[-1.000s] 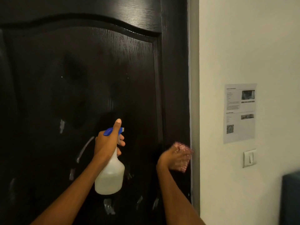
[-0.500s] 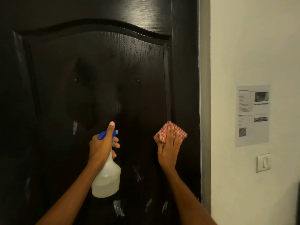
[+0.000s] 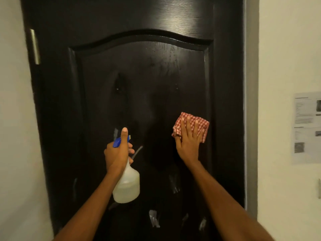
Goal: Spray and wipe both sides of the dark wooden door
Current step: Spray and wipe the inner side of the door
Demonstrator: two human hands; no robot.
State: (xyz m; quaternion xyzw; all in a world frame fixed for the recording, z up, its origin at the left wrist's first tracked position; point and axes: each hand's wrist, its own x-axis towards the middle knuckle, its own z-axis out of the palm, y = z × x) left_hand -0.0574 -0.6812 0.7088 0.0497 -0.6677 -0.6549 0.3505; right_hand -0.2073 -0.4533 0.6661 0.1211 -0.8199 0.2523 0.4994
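Observation:
The dark wooden door [image 3: 139,75] fills the middle of the view, with an arched raised panel and wet streaks low down. My left hand [image 3: 118,153] grips the neck of a translucent spray bottle [image 3: 127,186] with a blue head, thumb up along the top, nozzle toward the door. My right hand [image 3: 188,143] lies flat, fingers spread, and presses a red-and-white checked cloth [image 3: 192,123] against the panel's right side.
A metal hinge [image 3: 34,46] sits on the door's left edge beside a pale wall [image 3: 15,119]. A grey frame [image 3: 251,101] borders the door on the right. On the right wall hang a printed sheet [image 3: 306,127] and a light switch [image 3: 319,190].
My right hand with the cloth moved up and left from the door's right edge onto the panel. The view widened and shifted left; the left wall and hinge came into sight.

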